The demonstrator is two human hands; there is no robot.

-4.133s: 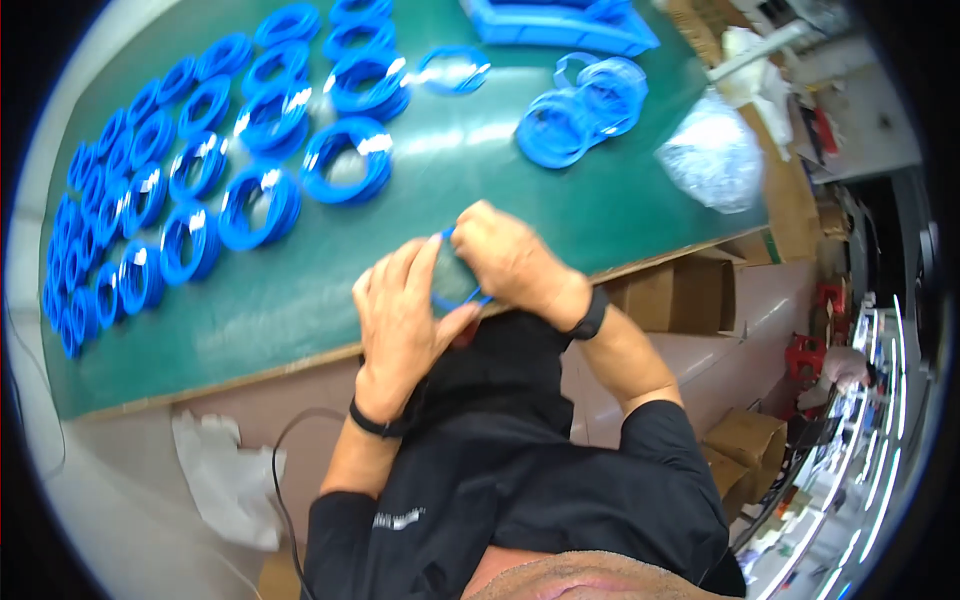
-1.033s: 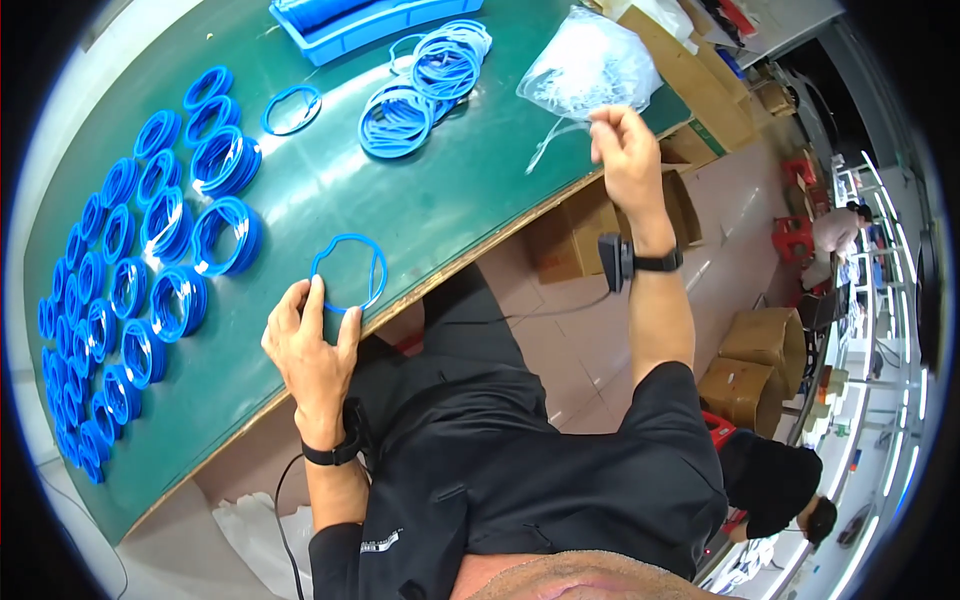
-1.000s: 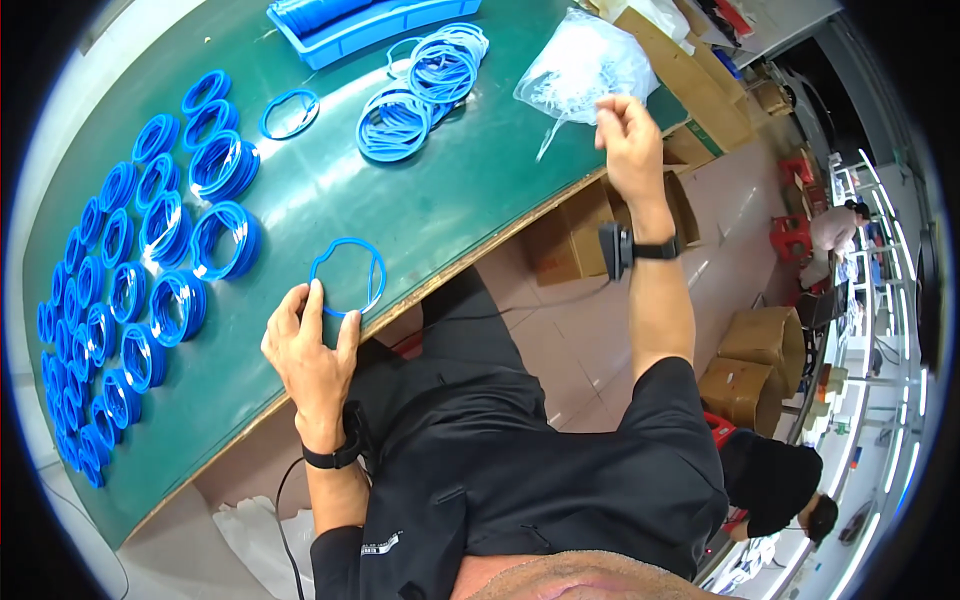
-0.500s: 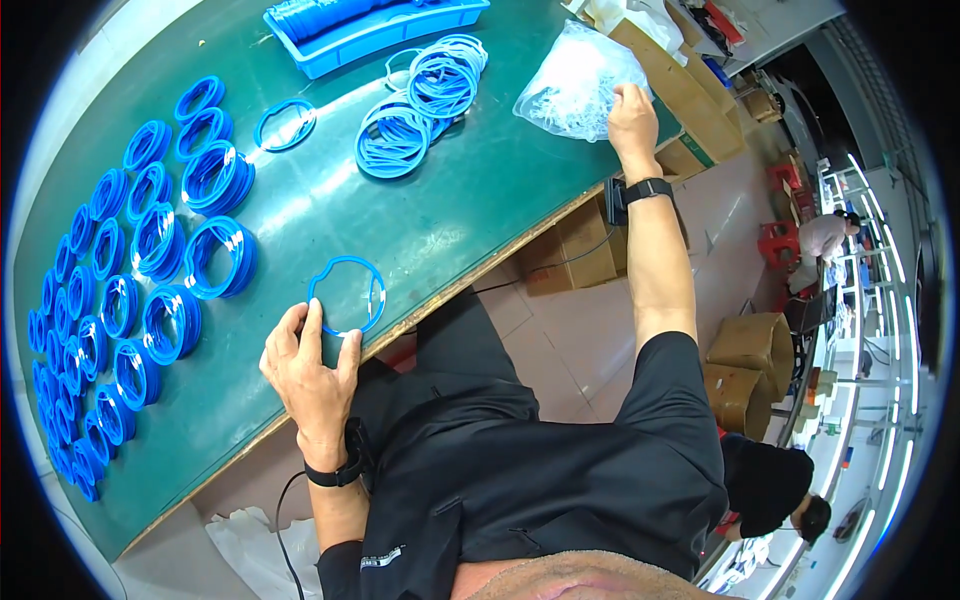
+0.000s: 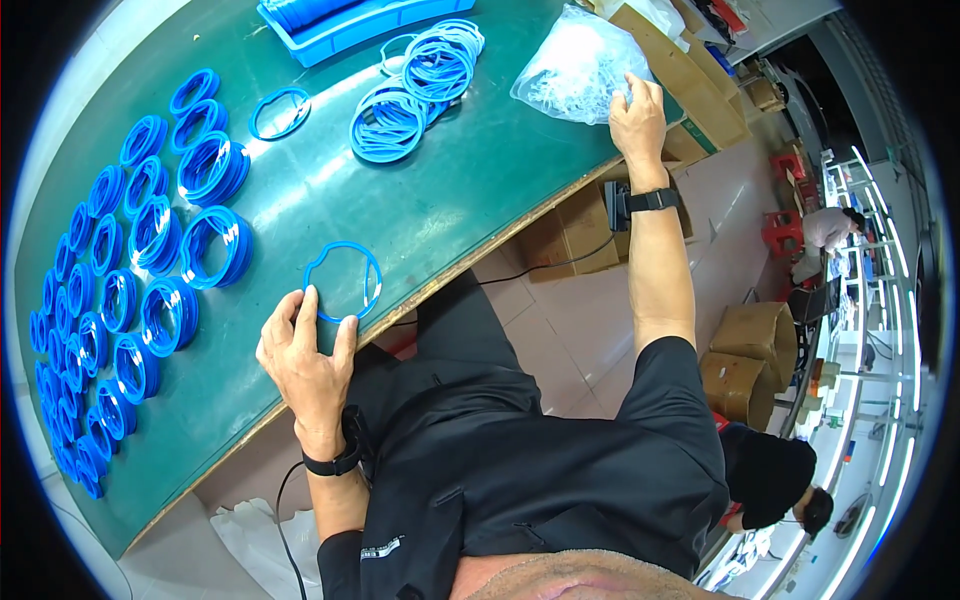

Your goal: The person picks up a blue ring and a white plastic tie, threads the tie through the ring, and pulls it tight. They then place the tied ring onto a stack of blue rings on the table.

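A few seconds ago both hands were on the ring (image 5: 341, 245); now only the left hand (image 5: 308, 365) has it, forefinger and thumb grasping the near rim, their tips apart. The right hand (image 5: 638, 118) has gone far off to the right of that grip, to the bag (image 5: 570, 65), with its fingers curled by the bag's near right side. From here I can't tell whether it pinches anything. A white strand hung out of the bag a second ago; I don't see it outside now. To my eye, the work on the ring is paused, with one hand minding it while the other is busy at the bag.

The ring is on the table (image 5: 420, 220), just beyond the left fingertips and near the edge. It's close to round, so there's no clear long axis; its opening faces up. The rim dents on the far left, and a strand runs inside the right side, pointing away from the person.
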